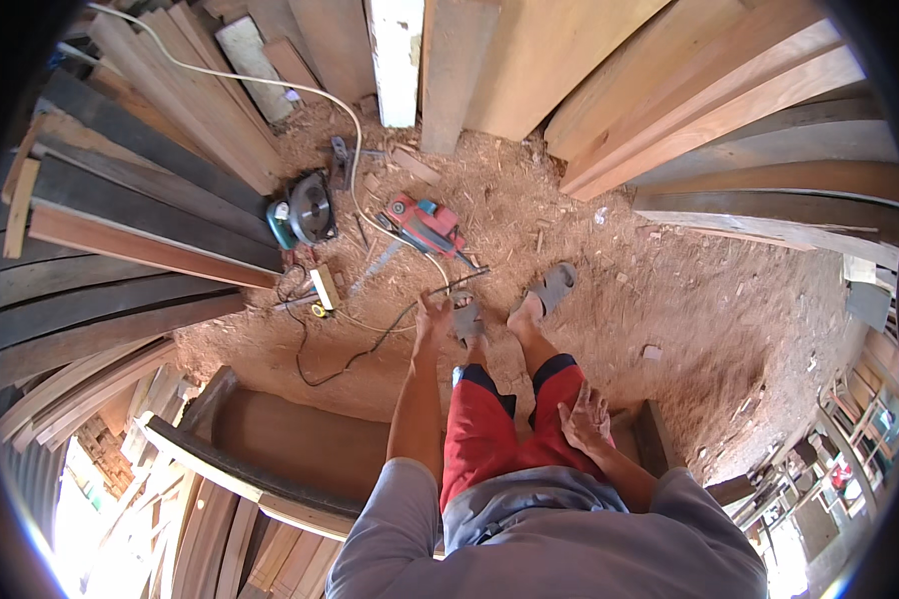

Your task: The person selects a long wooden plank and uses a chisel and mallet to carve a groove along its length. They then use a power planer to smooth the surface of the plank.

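My left hand [433, 319] is low in front of my left foot, fingers closed at a black power cord [375, 344] that runs straight past the fingertips toward a red electric planer [425, 228]. The planer lies on its side on the sawdust ahead. My right hand [586, 419] rests on my right thigh, fingers spread over the red shorts [479, 434], holding nothing. Left of the planer sits a teal circular saw [310, 210] with its round blade showing. A pale cable [355, 130] crosses beside the planer and continues down toward my left hand.
Sawdust and offcuts cover the ground [669, 299]. A small wood block [325, 287] and a yellow tape measure [319, 310] lie left. Stacked dark boards [150, 215] line the left, and tall planks [709, 90] lean ahead. Behind my legs is a wooden trough-like frame [300, 439].
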`<state>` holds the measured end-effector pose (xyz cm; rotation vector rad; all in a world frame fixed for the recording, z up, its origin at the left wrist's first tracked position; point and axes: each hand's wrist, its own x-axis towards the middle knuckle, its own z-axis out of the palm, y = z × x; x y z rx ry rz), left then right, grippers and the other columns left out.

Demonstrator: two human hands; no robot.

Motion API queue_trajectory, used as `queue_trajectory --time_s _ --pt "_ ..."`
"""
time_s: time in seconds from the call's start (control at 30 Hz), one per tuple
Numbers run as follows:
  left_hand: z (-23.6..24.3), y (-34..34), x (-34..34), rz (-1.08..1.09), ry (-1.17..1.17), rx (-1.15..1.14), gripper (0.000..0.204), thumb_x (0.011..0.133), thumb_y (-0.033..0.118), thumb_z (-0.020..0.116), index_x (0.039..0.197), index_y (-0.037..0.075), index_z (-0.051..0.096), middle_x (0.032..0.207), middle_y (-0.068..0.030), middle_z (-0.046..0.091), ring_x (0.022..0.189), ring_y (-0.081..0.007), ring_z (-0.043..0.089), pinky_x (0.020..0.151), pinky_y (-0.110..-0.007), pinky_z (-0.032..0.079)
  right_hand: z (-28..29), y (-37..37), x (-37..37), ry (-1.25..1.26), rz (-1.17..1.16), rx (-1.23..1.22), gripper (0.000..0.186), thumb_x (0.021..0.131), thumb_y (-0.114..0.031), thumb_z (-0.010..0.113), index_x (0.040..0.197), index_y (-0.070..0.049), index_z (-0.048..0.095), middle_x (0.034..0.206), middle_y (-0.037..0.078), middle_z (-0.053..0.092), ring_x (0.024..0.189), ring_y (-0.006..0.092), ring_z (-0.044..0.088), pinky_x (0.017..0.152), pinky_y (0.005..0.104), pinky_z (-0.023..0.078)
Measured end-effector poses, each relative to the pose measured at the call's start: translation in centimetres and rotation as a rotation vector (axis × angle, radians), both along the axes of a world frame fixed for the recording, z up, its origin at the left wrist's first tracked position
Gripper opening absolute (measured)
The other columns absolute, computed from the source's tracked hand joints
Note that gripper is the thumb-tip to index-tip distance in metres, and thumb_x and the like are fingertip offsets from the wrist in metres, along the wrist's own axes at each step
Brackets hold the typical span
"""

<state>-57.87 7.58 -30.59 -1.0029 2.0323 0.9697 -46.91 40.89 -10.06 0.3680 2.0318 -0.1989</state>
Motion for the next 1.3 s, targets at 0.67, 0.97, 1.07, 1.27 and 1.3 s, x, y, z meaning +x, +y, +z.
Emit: queue_trajectory --time_s 0.67,0.97,1.07,1.27,1.3 --pt "-32.9 -6.9 -5.9 0.778 0.653 0.182 0.087 0.084 0.0 0.078 0.147 0.004 0.018 0.138 -0.0192 0.049 0.118 -0.0267 0.056 0.097 -0.044 0.051 -3.7 6.5 -1.3 0.298 0.056 0.045 0.08 0.088 -0.03 0.068 0.152 0.0 0.032 0.144 0.035 0.038 0.12 0.0526 0.046 0.101 0.0597 0.041" --pt "-14.4 -1.9 -7.9 1.158 0.61 0.558 0.013 0.095 0.016 0.061 0.104 0.009 0.057 0.084 -0.004 0.063 0.068 -0.0179 0.06 0.059 -0.034 0.052 -2.8 4.6 -0.8 0.261 -0.059 0.077 0.078 0.089 -0.034 0.068 0.151 -0.001 0.035 0.144 0.033 0.041 0.122 0.0517 0.048 0.102 0.0589 0.042" --pt "-3.1 1.4 -4.8 1.067 0.539 0.513 0.019 0.101 0.028 0.052 0.093 0.012 0.057 0.076 0.0002 0.054 0.07 -0.0146 0.055 0.065 -0.03 0.048 -2.1 3.7 -0.3 0.221 -0.07 0.027 0.076 0.09 -0.035 0.067 0.151 -0.002 0.035 0.144 0.031 0.042 0.123 0.0505 0.049 0.103 0.0578 0.043" --pt "15.7 5.4 6.1 0.506 0.719 0.344 0.014 0.096 0.016 0.063 0.103 0.005 0.059 0.091 0.0004 0.059 0.081 -0.0114 0.058 0.076 -0.031 0.05 -1.9 1.6 0.2 0.399 0.103 -0.105 0.074 0.094 -0.043 0.065 0.15 -0.004 0.039 0.141 0.024 0.05 0.127 0.0404 0.053 0.099 0.0515 0.048" --pt "15.8 5.2 9.4 0.606 0.707 0.426 0.029 0.094 0.013 0.063 0.121 0.001 0.06 0.106 -0.004 0.066 0.092 -0.0147 0.064 0.086 -0.032 0.053 -0.4 0.8 -1.2 0.238 -0.306 -0.41 0.074 0.093 -0.043 0.068 0.15 -0.004 0.04 0.139 0.021 0.053 0.124 0.0362 0.056 0.099 0.0471 0.048"
